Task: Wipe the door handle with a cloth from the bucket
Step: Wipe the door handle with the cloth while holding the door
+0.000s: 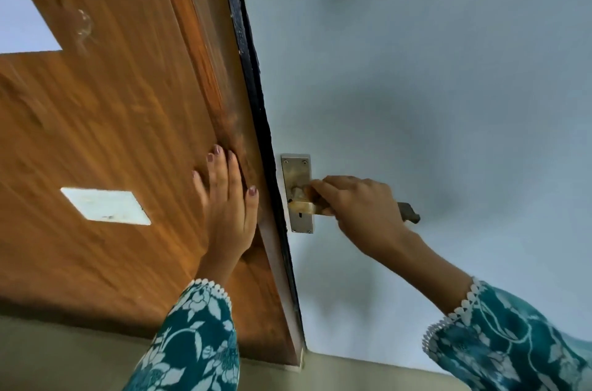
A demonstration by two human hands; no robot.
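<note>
Teal sleeves (192, 345) with white floral print, white scalloped lace cuffs (213, 287), mauve-painted nails on fingers (218, 166)

A brass-coloured lever door handle (304, 205) sits just right of the frame's centre, mounted on a narrow upright metal backplate (297, 193) with screws at its corners and a keyhole near its lower end. The lever runs rightward from the plate; most of it is covered, and its dark far end (410, 212) shows further right.
</note>
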